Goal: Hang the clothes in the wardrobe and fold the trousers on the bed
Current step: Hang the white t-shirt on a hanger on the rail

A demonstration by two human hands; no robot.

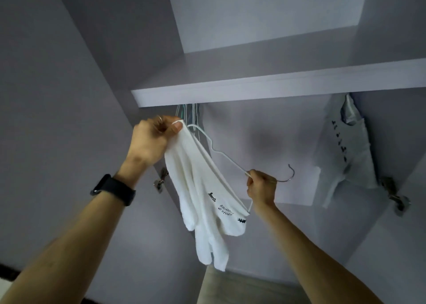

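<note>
Inside a pale grey wardrobe, under its shelf (276, 84), a grey shirt (343, 147) hangs at right. The left hand (153, 140) pinches a white shirt (198, 188); the right hand (261, 186) grips the wire hanger (227, 157), which slants from upper left to lower right with its hook pointing right.

Looked up into a pale grey-purple wardrobe (265, 142) with a thick shelf (276, 82) running across it and a brighter space above. Had a door (57, 96) swung open on the left with a shiny metal hinge (160, 181), and a second hinge (396, 197) on the right side. Was dim inside, with a tan strip (242, 287) down at the very bottom.
</note>
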